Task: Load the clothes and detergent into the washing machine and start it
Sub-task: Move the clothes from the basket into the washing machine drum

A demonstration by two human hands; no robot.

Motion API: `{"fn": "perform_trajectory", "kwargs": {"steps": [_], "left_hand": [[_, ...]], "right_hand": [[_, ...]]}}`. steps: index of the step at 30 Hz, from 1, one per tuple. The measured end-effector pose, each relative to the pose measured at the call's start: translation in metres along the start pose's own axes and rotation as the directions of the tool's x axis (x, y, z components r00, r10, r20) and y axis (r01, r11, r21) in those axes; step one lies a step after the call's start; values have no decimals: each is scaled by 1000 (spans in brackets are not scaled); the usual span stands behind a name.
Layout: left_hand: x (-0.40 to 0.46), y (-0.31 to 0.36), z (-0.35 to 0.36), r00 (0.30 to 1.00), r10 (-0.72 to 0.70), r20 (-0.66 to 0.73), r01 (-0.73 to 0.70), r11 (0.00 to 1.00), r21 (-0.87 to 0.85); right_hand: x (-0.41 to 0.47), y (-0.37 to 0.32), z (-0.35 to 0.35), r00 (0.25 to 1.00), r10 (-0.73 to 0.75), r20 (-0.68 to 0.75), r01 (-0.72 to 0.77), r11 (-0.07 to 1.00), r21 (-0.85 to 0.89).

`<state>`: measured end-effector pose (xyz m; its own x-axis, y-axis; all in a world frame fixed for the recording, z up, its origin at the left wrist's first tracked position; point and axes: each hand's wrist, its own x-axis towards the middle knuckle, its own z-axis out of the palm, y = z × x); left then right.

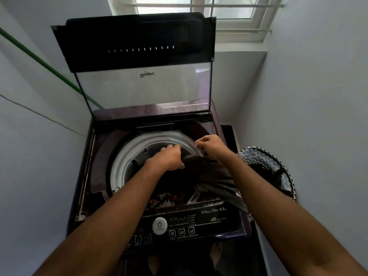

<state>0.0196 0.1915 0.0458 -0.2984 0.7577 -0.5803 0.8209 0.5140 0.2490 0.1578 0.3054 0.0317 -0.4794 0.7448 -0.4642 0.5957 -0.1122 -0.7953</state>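
Note:
A dark purple top-loading washing machine (95, 176) stands below me with its glass lid (143, 90) raised upright. Its drum has a white rim (123, 156), and dark and patterned clothes (169, 196) lie inside. My left hand (169, 158) and my right hand (211, 146) both grip a dark grey garment (217, 180) over the drum opening. The garment trails down to the right over the machine's front edge. The control panel (179, 226) with its white dial runs along the near edge.
A laundry basket (266, 166) with a zigzag pattern stands to the right of the machine. White walls close in on both sides. A green hose (45, 64) runs along the left wall, and a window sits behind the lid.

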Motion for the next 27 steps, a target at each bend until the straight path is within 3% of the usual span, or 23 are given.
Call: {"fn": "perform_trajectory", "kwargs": {"steps": [2,5,8,12,16,20,24,27], "left_hand": [[2,18,6,985,160,-70,-162,987,-20],[-1,56,17,908,389,-156,-410,902,-134],[0,89,28,860,490,-145,-508,848,-148],[5,111,45,844,532,-73,-537,836,-110],[8,121,57,836,540,-99,-544,839,-17],[14,123,63,842,524,-126,-527,850,13],[19,118,65,836,528,-148,-539,841,-42],[20,117,68,838,517,-175,-534,843,-64]], "right_hand": [[3,11,-12,994,-73,-77,66,993,-97],[2,26,-37,984,-93,-149,63,978,-199],[-3,41,-61,977,-71,-201,-7,931,-364],[-17,64,-86,983,133,-129,-164,950,-265],[-34,80,-98,939,344,-26,-344,928,-142],[-48,86,-97,830,549,98,-541,835,-100],[-46,106,-81,675,664,323,-708,706,29],[-41,113,-73,666,675,317,-735,666,126]]}}
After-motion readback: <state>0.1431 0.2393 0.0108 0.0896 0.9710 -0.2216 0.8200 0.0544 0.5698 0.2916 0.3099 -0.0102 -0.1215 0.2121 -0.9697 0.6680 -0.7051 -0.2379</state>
